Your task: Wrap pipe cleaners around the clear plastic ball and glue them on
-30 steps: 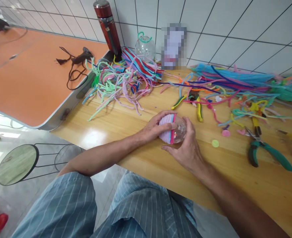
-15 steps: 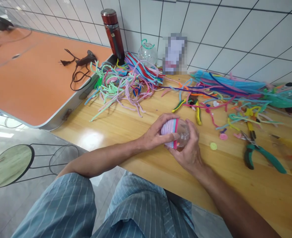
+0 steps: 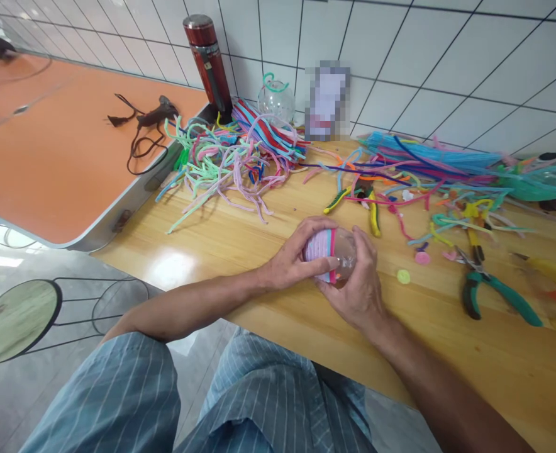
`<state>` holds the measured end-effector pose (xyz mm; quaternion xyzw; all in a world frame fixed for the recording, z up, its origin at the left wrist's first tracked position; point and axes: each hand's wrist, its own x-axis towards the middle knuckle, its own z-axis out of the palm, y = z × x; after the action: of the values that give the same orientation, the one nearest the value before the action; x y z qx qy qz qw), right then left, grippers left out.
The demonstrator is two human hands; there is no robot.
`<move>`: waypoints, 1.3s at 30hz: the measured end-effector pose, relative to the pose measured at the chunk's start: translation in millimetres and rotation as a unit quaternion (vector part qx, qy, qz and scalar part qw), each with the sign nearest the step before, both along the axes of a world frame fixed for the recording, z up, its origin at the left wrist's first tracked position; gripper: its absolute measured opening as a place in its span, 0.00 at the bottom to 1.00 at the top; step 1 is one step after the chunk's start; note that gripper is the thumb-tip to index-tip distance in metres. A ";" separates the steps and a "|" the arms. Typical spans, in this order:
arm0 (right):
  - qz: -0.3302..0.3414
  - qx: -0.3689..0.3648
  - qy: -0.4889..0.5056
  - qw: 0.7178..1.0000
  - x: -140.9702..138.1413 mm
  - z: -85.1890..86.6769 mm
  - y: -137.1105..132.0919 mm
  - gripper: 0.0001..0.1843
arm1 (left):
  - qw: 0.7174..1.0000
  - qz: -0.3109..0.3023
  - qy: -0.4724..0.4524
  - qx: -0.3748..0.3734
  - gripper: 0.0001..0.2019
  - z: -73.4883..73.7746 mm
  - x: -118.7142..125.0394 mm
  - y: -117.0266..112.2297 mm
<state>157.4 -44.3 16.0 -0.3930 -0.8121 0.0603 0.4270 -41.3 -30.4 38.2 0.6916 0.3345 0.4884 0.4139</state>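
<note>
Between my two hands is a clear plastic ball (image 3: 345, 242), partly wrapped in lilac, light blue and pink pipe cleaners. My left hand (image 3: 301, 251) grips the wrapped side, thumb stretched across the coloured bands. On the clear side, the fingers and thumb of my right hand (image 3: 360, 277) curl round the ball. It is held just above the wooden table (image 3: 268, 314), lying on its side. Behind it are yellow-handled pliers (image 3: 375, 214). To the right lie a light green disc (image 3: 403, 277) and a pink disc (image 3: 422, 258).
Loose pipe cleaners (image 3: 240, 163) heap at the back left, and a blue bundle (image 3: 429, 154) lies back right. Green-handled pliers (image 3: 478, 277) rest at the right. A red thermos (image 3: 207, 63), a clear globe (image 3: 278, 104) and a glue gun (image 3: 158, 113) stand or lie farther back.
The view has shifted slightly, so the things on the table appear a little farther left. Both hands keep their hold on the ball, with hardly any visible movement.
</note>
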 end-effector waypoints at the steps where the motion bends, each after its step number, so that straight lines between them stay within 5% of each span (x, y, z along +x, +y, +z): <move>1: 0.001 0.002 0.003 1.000 -0.4 -0.5 0.2 0.60 | 1.000 -0.002 0.001 0.006 0.29 -0.6 -0.1 0.5; 14: 0.038 0.029 0.014 0.999 7.0 -2.9 8.6 0.56 | 0.997 -0.060 -0.035 -0.032 0.31 -2.3 -0.2 3.9; 39: 0.028 0.022 -0.003 0.999 4.4 0.3 2.1 0.55 | 0.995 -0.059 -0.026 -0.074 0.30 -2.1 -0.3 2.0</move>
<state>161.9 -42.2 16.3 -0.3607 -0.8253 0.0528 0.4314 -41.6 -28.4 36.1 0.6647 0.3174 0.4553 0.5002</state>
